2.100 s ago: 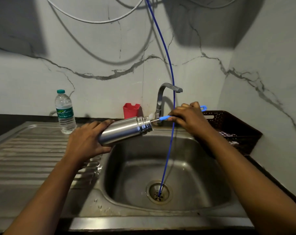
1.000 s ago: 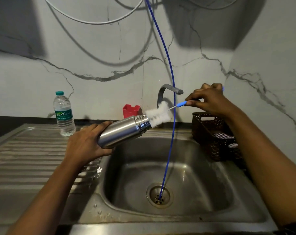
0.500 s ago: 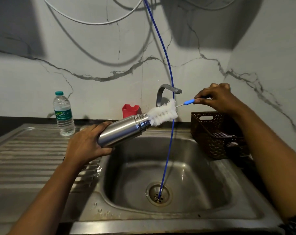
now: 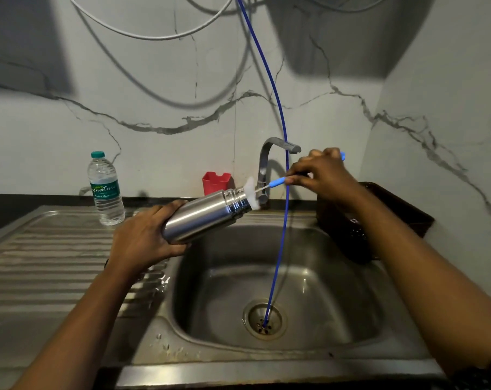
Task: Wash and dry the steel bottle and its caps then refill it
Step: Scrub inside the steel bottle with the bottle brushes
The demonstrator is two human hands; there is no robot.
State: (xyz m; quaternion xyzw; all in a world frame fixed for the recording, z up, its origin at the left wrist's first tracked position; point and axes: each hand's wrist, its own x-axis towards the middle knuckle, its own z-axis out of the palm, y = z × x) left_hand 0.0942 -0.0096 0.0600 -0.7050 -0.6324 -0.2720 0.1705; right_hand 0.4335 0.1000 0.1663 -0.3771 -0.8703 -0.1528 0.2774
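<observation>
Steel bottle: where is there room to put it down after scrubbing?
The ribbed draining board left of the basin, in front of the plastic water bottle, is bare. The basin floor is free apart from the blue hose at the drain. The dark basket crowds the right side.

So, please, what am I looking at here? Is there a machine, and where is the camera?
There is no machine: these are a person's two bare hands. Every picture comes from one camera worn on the person's head, looking forward and down, so the arms enter from below. The left hand holds a steel bottle, tilted over the sink. The right hand pinches the blue handle of a bottle brush; its white bristles are mostly inside the bottle's mouth. A plastic water bottle stands on the drainboard. Behind the sink are a tap and a red container; a dark basket sits at the right. A thin blue tube hangs into the drain.
</observation>
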